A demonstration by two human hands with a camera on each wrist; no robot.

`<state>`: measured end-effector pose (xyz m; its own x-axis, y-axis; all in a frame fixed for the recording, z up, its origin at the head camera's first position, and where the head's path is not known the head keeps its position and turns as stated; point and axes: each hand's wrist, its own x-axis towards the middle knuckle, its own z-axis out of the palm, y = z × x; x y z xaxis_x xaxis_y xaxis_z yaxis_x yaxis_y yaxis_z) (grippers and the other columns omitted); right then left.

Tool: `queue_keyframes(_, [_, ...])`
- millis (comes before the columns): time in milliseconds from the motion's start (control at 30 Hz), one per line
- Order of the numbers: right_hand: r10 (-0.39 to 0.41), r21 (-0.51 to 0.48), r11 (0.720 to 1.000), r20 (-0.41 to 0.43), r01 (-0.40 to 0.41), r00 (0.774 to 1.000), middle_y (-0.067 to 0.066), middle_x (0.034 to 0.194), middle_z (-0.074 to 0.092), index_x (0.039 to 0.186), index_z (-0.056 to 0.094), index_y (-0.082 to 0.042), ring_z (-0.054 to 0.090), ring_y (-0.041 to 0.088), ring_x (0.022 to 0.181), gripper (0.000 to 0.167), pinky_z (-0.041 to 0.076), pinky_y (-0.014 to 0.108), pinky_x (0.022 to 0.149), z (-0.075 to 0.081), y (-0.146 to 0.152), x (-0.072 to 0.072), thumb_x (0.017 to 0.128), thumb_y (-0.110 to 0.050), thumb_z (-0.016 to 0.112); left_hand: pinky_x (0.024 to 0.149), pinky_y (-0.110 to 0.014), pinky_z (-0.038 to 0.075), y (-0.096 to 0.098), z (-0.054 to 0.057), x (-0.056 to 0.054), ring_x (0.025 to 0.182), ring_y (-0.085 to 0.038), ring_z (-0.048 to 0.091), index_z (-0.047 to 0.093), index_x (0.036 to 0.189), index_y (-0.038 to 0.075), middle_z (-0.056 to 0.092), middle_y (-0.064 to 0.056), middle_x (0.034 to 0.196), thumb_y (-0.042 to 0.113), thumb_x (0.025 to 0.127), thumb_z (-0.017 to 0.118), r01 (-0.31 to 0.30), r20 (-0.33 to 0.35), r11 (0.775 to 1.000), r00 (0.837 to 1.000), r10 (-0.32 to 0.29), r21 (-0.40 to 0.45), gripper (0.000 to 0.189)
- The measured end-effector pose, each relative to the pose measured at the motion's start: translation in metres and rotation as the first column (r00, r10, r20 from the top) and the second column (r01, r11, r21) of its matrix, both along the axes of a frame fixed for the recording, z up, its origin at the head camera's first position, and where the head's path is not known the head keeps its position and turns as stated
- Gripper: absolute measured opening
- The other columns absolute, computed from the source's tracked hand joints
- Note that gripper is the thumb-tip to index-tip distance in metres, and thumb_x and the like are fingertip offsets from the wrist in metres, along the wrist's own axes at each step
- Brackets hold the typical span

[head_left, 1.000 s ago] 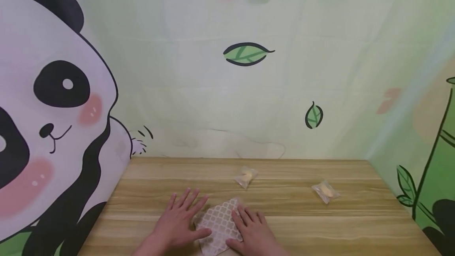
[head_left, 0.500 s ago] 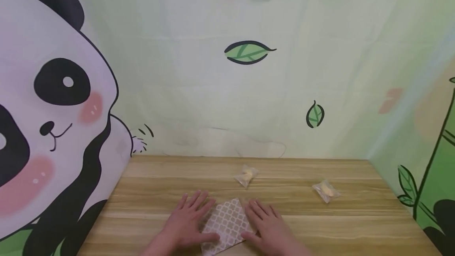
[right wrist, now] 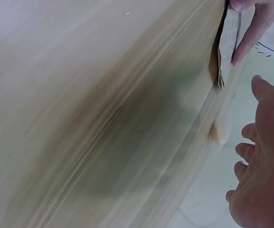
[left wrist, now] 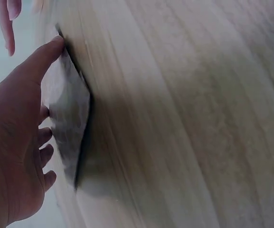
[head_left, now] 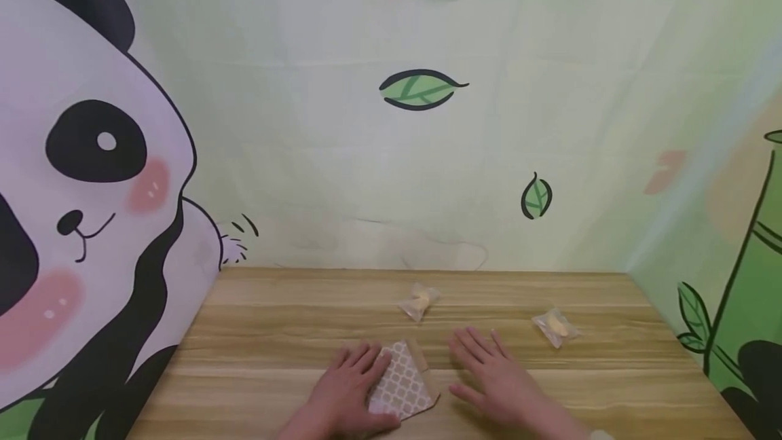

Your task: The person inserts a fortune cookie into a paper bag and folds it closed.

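Note:
A flat paper piece (head_left: 403,380) with a white-and-beige lattice pattern lies on the wooden table, much like a small paper bag. Along its right side a plain brown strip shows, and in the right wrist view its brown inner layer stands slightly apart. My left hand (head_left: 351,389) rests on its left part, fingers spread and thumb along the near edge; the palm hides that part. The left wrist view has the thumb (left wrist: 46,54) touching the paper's edge. To the right, apart from the paper, my right hand (head_left: 491,375) holds nothing, fingers extended.
Two small clear packets with something pale yellow inside lie farther back: one packet (head_left: 419,301) behind the paper, another packet (head_left: 556,326) at the right. The wooden table (head_left: 256,318) meets a printed cloth backdrop (head_left: 318,155) with a panda and leaves.
My right hand has come off the paper and moved right. The paper has shifted and turned slightly, uncovering the brown strip, while my left hand has moved right along with it.

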<state>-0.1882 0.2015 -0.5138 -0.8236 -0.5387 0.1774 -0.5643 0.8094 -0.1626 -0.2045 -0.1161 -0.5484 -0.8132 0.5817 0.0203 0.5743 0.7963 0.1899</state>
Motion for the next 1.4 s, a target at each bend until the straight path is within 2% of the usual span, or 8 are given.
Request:
queue_keyframes(100, [0.000,0.004,1.000,0.004,0.000,1.000,0.013,0.167,0.042,0.159,0.050,-0.007,0.035,0.038,0.156,0.070,0.022,0.066,0.125,0.001,0.006,0.002,0.104,-0.049,0.064,0.123,-0.059,0.033,-0.003,-0.006,-0.002,0.155,-0.031,0.039,0.044,0.164,0.015,0.043,-0.011,0.168,0.086,0.085,0.060,0.036,0.005,0.999,0.999,-0.036,0.000,0.107])
queue_keyframes(333, [0.056,0.027,0.998,-0.051,-0.054,0.997,0.017,0.165,0.045,0.158,0.050,-0.004,0.039,0.042,0.152,0.073,-0.014,0.032,0.126,-0.005,0.016,0.005,0.106,-0.053,0.059,0.121,-0.059,0.037,-0.012,-0.006,-0.007,0.152,-0.028,0.043,0.046,0.163,0.017,0.047,-0.008,0.166,0.085,0.086,0.061,0.177,-0.052,0.984,0.983,-0.177,-0.011,0.104])
queue_keyframes(600, [0.148,0.029,0.989,-0.043,-0.147,0.988,0.014,0.166,0.044,0.160,0.047,-0.004,0.040,0.038,0.154,0.073,0.032,0.061,0.121,-0.020,-0.004,0.007,0.108,-0.055,0.054,0.125,-0.053,0.035,-0.016,0.010,-0.007,0.156,-0.023,0.038,0.045,0.165,0.021,0.043,-0.005,0.169,0.082,0.085,0.064,0.230,-0.034,0.968,0.972,-0.234,-0.103,0.102])
queue_keyframes(967, [0.214,0.043,0.976,-0.024,-0.213,0.977,0.010,0.166,0.047,0.160,0.048,-0.005,0.043,0.035,0.153,0.072,0.031,0.059,0.124,-0.045,-0.028,0.004,0.110,-0.057,0.048,0.124,-0.054,0.035,-0.018,0.000,-0.009,0.157,-0.024,0.038,0.041,0.166,0.022,0.040,-0.004,0.170,0.079,0.084,0.064,0.257,-0.036,0.964,0.965,-0.260,-0.063,0.103])
queue_keyframes(1067, [0.203,0.036,0.979,-0.001,-0.203,0.979,0.010,0.166,0.046,0.161,0.046,-0.005,0.041,0.034,0.154,0.074,0.008,0.042,0.133,-0.052,-0.028,0.004,0.111,-0.058,0.045,0.125,-0.055,0.033,-0.018,0.001,-0.008,0.157,-0.025,0.037,0.039,0.167,0.021,0.038,-0.005,0.171,0.080,0.085,0.063,0.254,-0.007,0.966,0.967,-0.254,-0.040,0.103])
queue_keyframes(1200, [0.193,0.044,0.980,-0.015,-0.192,0.981,0.010,0.166,0.047,0.161,0.047,-0.005,0.042,0.034,0.153,0.074,0.017,0.045,0.132,-0.054,-0.029,0.005,0.110,-0.059,0.046,0.127,-0.055,0.030,-0.011,0.008,-0.007,0.158,-0.024,0.035,0.038,0.168,0.019,0.037,-0.006,0.172,0.087,0.084,0.060,0.216,0.027,0.976,0.976,-0.215,-0.022,0.110])
queue_keyframes(1300, [0.192,0.070,0.979,-0.040,-0.189,0.981,0.009,0.165,0.049,0.160,0.049,-0.004,0.044,0.032,0.152,0.074,0.041,0.059,0.117,-0.054,-0.030,0.005,0.110,-0.059,0.047,0.127,-0.052,0.031,-0.004,0.009,-0.006,0.157,-0.023,0.037,0.039,0.167,0.016,0.040,-0.006,0.170,0.091,0.080,0.062,0.196,-0.012,0.980,0.981,-0.196,-0.042,0.117])
queue_keyframes(1400, [0.197,0.078,0.978,-0.046,-0.193,0.979,0.009,0.165,0.049,0.159,0.049,-0.004,0.044,0.031,0.152,0.074,0.041,0.060,0.116,-0.057,-0.031,0.003,0.110,-0.060,0.046,0.125,-0.049,0.035,0.001,0.009,-0.005,0.155,-0.021,0.041,0.042,0.164,0.011,0.045,-0.007,0.167,0.090,0.076,0.067,0.181,-0.065,0.980,0.980,-0.187,-0.083,0.121])
